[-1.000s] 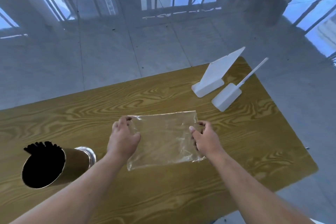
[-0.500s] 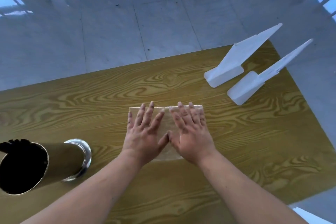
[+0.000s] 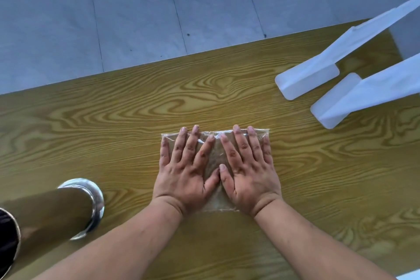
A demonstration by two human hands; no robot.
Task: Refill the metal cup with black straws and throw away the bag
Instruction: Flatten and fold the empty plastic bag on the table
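Observation:
The clear plastic bag (image 3: 216, 204) lies folded flat on the wooden table (image 3: 113, 125). My left hand (image 3: 186, 166) and my right hand (image 3: 247, 166) lie side by side on top of it, palms down, fingers spread, pressing it flat. Only its far edge, corners and a strip between and below my palms show. The metal cup (image 3: 52, 213) stands at the lower left, its dark mouth cut off by the frame edge; black straws (image 3: 6, 232) show inside it.
Two white plastic stands (image 3: 318, 73) (image 3: 354, 100) sit at the table's far right corner. The table's far edge runs diagonally, with grey tiled floor (image 3: 159, 7) beyond it.
A second ago both hands held the open bag by its sides. Then they folded it smaller and laid flat on it; since then the view has tilted down and closer, hands unmoved.

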